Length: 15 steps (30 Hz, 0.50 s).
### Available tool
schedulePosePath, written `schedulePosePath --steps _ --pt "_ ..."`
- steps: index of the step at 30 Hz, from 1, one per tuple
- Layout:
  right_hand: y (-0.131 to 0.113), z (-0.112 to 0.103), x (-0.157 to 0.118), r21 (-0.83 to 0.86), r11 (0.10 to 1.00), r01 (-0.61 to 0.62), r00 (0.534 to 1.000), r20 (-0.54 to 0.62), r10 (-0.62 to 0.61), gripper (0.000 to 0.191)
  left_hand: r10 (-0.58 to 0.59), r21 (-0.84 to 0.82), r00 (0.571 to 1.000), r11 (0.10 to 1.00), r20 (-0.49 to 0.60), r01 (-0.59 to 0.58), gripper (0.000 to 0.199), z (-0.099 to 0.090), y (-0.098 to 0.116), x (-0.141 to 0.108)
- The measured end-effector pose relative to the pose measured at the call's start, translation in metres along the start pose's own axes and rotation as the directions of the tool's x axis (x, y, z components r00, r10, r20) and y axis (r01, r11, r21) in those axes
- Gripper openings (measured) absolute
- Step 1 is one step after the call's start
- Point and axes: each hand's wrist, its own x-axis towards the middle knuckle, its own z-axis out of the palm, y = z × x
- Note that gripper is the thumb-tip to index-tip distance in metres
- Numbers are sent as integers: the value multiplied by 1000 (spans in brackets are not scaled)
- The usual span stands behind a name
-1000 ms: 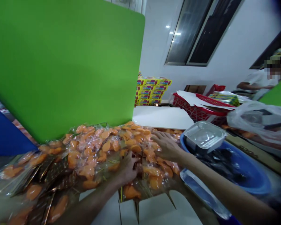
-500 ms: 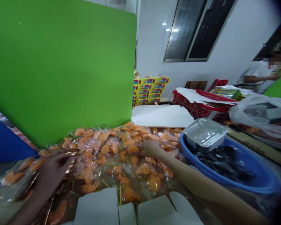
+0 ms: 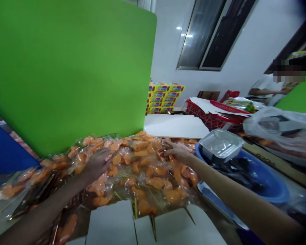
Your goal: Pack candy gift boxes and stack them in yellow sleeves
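Observation:
Many orange pieces in clear plastic wrappers (image 3: 140, 168) lie heaped across the middle. My left hand (image 3: 99, 162) reaches over the left part of the heap, its fingertips at the wrapped pieces; whether it grips one is too blurred to tell. On the right side of the heap, my right hand (image 3: 177, 152) has its fingers spread on the packets. White cardboard flaps (image 3: 112, 223) stand at the near edge, below both hands. Thin yellow-green strips (image 3: 118, 195) show among the packets.
A green panel (image 3: 71, 75) rises behind the heap, with a blue panel (image 3: 10, 149) at left. A blue basin (image 3: 272, 190) holds a clear tray (image 3: 221, 144) and dark items. Beyond are a red basket (image 3: 201, 114), yellow boxes (image 3: 165, 95) and a person (image 3: 265, 86).
My left hand has moved right and forward from the brown shiny strips to the orange packets. My right hand has shifted slightly right, its fingers now spread. A blue-and-white edge shows beside the basin.

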Motion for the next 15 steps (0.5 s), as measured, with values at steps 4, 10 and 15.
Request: schedulePosePath --steps 4,10,15 --pt "-1 5 -9 238 971 -31 998 -43 43 65 -118 -70 947 987 298 145 36 48 12 54" --pt "-7 15 -24 288 954 -79 996 -23 90 63 -184 -33 920 978 345 208 32 90 2 79" --pt "-6 16 -27 290 956 -41 996 -59 60 49 -199 -51 927 973 317 227 19 96 -6 96"
